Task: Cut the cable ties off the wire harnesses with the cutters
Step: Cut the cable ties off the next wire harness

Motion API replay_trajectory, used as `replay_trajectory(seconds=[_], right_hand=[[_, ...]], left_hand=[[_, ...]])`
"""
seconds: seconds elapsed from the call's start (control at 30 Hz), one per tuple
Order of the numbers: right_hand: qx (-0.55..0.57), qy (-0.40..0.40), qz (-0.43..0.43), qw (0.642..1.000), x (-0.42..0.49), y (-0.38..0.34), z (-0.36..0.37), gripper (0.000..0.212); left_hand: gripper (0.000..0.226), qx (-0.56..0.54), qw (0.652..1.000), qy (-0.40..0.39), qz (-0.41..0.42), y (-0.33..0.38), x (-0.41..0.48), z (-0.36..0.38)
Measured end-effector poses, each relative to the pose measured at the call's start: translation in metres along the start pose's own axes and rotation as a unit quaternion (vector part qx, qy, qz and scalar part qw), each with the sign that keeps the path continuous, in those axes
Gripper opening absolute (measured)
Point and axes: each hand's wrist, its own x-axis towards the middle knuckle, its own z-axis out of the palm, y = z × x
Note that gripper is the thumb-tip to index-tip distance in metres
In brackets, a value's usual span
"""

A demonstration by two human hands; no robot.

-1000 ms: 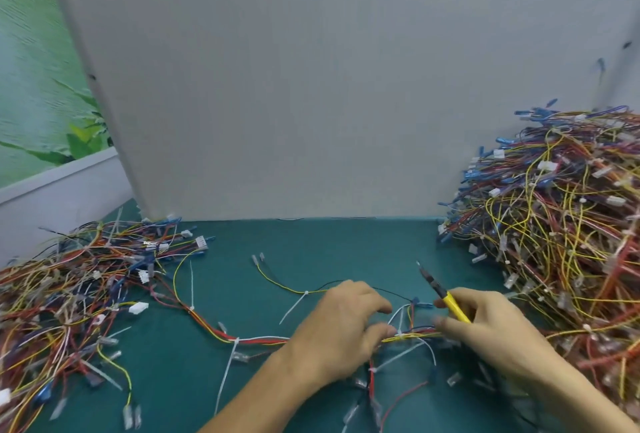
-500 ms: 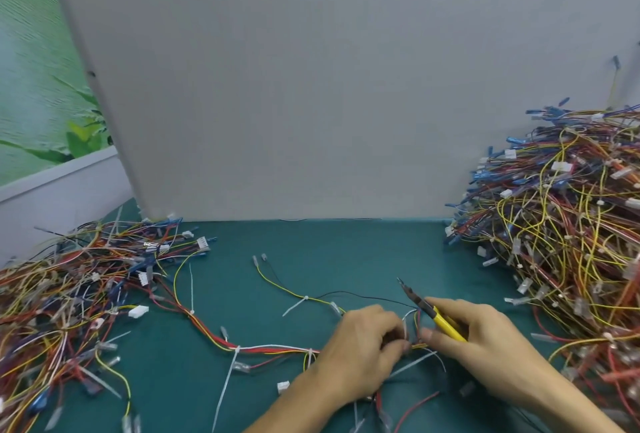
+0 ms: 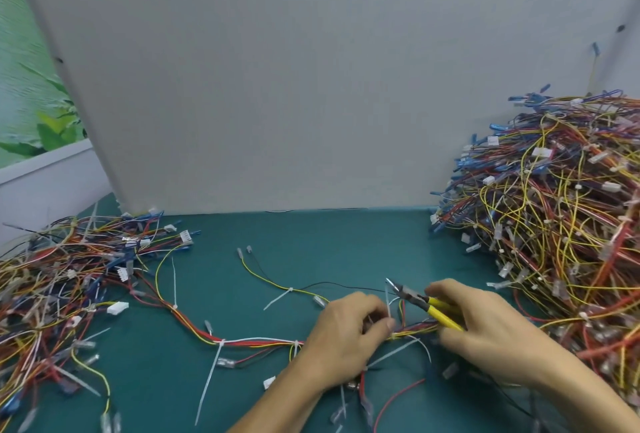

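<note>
A wire harness (image 3: 256, 342) of red, yellow and white wires lies across the green table (image 3: 311, 245), bound by several white cable ties (image 3: 212, 373). My left hand (image 3: 346, 339) pinches one upright white tie tail on the harness. My right hand (image 3: 485, 332) grips the yellow-handled cutters (image 3: 420, 302), whose jaws point up-left just beside that tail. Both hands sit close together at the bottom centre.
A tall heap of tied harnesses (image 3: 561, 231) fills the right side. A flatter heap of harnesses (image 3: 59, 280) covers the left. A grey partition (image 3: 294, 86) stands behind the table. A loose yellow and black wire (image 3: 270, 280) lies ahead of my hands.
My hands drew closer together. The cutter tip swung down and left toward the left hand's fingers. The harness shifted slightly on the table.
</note>
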Motion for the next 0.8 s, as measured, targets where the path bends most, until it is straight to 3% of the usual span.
replay_trajectory(seconds=[0.07, 0.13, 0.27, 0.4, 0.57, 0.8], right_hand=[[-0.056, 0.021, -0.016, 0.998, 0.002, 0.005, -0.001, 0.014], [-0.094, 0.027, -0.023, 0.995, 0.005, 0.008, -0.001, 0.004], [-0.177, 0.010, -0.048, 0.983, 0.005, 0.010, 0.001, 0.024], [-0.201, 0.006, -0.073, 0.977, 0.004, 0.010, 0.000, 0.014], [-0.244, 0.011, -0.086, 0.966, 0.006, 0.014, 0.005, 0.025], [-0.267, 0.016, -0.113, 0.957, 0.007, 0.022, 0.009, 0.020]], left_hand=[[0.009, -0.048, 0.999, 0.003, -0.025, 0.000, 0.001, -0.001], [0.010, -0.082, 0.996, 0.001, -0.042, -0.001, 0.001, -0.001], [0.013, -0.119, 0.991, 0.005, -0.064, -0.004, 0.003, -0.001], [0.013, -0.116, 0.991, 0.005, -0.065, -0.005, 0.004, 0.000], [0.012, -0.107, 0.992, 0.004, -0.066, -0.005, 0.004, -0.001], [0.012, -0.096, 0.993, 0.001, -0.065, -0.003, 0.004, 0.002]])
